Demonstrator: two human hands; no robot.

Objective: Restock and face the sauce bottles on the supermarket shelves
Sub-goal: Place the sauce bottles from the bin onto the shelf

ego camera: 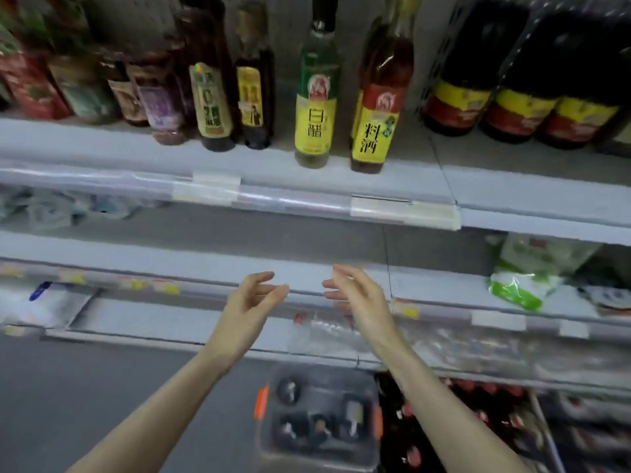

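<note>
Left hand: the left hand [254,295] is bare and holds nothing. Its fingers are loosely curled, with thumb and forefinger close together but pinching nothing.
Right hand: the right hand [355,295] is also empty, its fingers slightly spread and gently bent. It hangs just beside the left hand.
Stock position: sauce bottles stand on the upper shelf [102,145]. A few more sit in the grey basket [321,421], low between the forearms.
Risk, left cluster: the dark bottles [164,97] are packed tight. A hand pushed in among them would likely knock one into its neighbour.
Risk, centre pair: the white vinegar bottle [316,104] and the cooking wine bottle [377,114] stand near the front lip, apart from each other and with nothing bracing them. A hand rising from below could clip a base and tip glass over the edge.
Risk, basket: the stock sits low. My guess is that a one-handed grab by the neck could slip, or could bang a bottle on a shelf edge on the way up.
Risk, facing: the left labels are blurred and unreadable, so a bottle could end up in the wrong row.
Surface: the middle shelf [205,268] is pale grey metal, with a bare stretch ahead of both hands. A green-and-white bag [522,285] lies at its right.
Edge: a clear price strip [403,209] runs along the front of the upper shelf.
Room: grey floor [85,387] shows at lower left. Large dark jugs [512,90] stand at upper right, and red-capped bottles [478,421] lie at lower right.
</note>
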